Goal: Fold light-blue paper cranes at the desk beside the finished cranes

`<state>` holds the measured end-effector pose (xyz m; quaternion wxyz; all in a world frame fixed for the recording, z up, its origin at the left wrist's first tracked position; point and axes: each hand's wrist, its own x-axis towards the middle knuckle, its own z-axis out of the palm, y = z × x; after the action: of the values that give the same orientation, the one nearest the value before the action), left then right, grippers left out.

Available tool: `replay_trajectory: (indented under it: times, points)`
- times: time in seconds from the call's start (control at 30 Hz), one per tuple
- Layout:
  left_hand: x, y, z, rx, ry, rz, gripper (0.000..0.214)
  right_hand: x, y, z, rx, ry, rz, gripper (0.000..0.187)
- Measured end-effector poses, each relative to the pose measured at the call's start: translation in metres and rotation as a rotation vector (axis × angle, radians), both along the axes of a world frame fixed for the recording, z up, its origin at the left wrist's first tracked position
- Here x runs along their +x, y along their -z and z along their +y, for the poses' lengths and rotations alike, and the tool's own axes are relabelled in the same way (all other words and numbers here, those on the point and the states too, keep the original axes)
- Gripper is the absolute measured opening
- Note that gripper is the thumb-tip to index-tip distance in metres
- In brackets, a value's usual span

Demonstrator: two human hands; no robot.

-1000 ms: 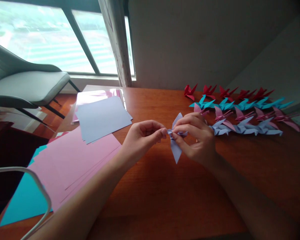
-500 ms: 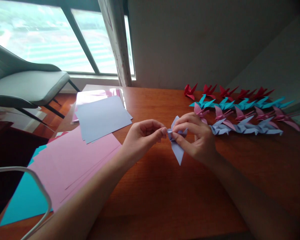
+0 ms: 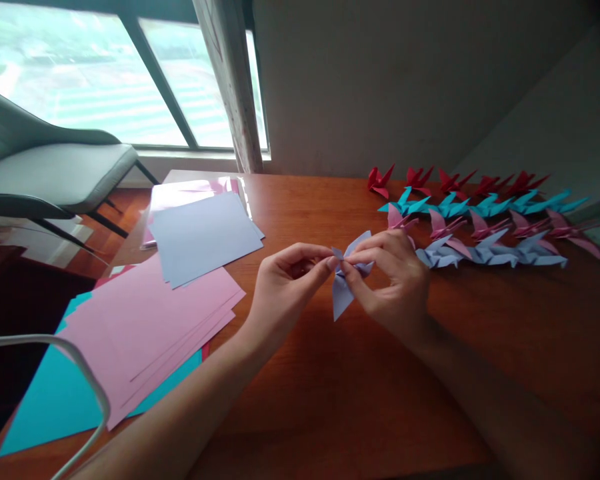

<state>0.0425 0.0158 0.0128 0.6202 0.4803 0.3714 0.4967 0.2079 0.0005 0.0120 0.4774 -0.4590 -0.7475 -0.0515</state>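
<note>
A half-folded lavender paper crane [image 3: 342,293] hangs just above the wooden table [image 3: 330,400], held between both hands. My left hand [image 3: 285,283] pinches one small tip of it with thumb and forefinger. My right hand [image 3: 393,280] grips its body, fingers closed, with one wing pointing down and another up. Rows of finished cranes lie to the right: red [image 3: 455,181], teal [image 3: 485,205], pink [image 3: 495,230] and lavender [image 3: 490,255].
Flat paper sheets lie at the left: a lavender stack [image 3: 203,233], a pink stack [image 3: 150,327] and teal sheets [image 3: 50,400] under it. A grey chair [image 3: 55,173] stands by the window. A white curved bar [image 3: 80,373] crosses the lower left corner.
The crane has turned in my hands: its lower wing tip swung left and its upper wing tilted right. The view shifted slightly, showing more of the teal sheet.
</note>
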Motion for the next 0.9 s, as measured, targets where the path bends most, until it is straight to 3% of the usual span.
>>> replay_trajectory:
  times: [0.5,0.9]
  points:
    - [0.0007,-0.0009,0.0010,-0.039,0.027,0.064,0.017,-0.0028,0.0002,-0.0033,0.055,0.034,-0.084,0.013]
    - [-0.0072,-0.0029,0.0075,-0.215,0.175,0.036,0.018,-0.0011,0.0020,-0.0018,0.083,0.034,-0.146,0.011]
